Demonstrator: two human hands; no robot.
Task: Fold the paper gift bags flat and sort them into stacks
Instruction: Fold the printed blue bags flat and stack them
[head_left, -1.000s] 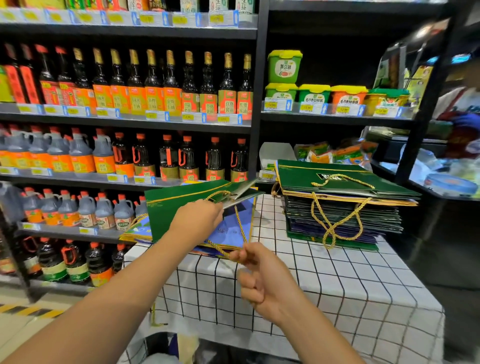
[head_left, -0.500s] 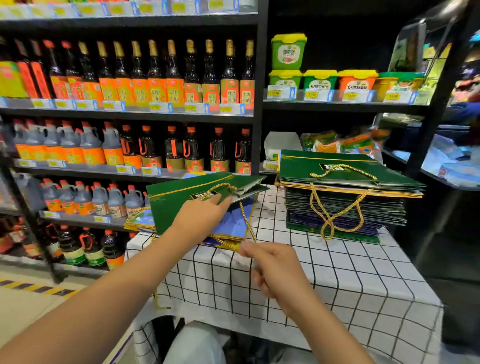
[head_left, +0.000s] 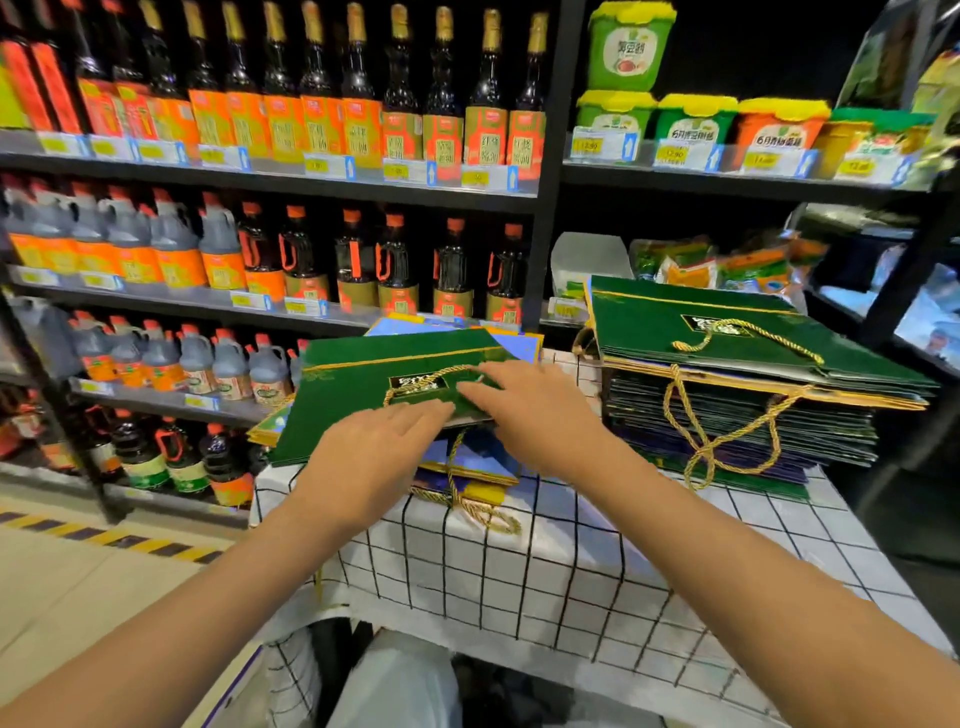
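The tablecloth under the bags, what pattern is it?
White with a black grid of squares, seen in the head view on the tablecloth.

My left hand (head_left: 374, 452) hides the green bag's (head_left: 353, 384) near edge. Shelf price tags (head_left: 322, 166) blur unreadable. The tablecloth (head_left: 519, 571) runs off frame below.

Single head-worn wide-angle view, aimed forward and down. The table (head_left: 519, 571) is seen close, filling the lower centre and right of the frame; shelves (head_left: 291, 187) are faced across the upper frame, floor (head_left: 78, 571) shown lower left. Forearms enter from the bottom edge.
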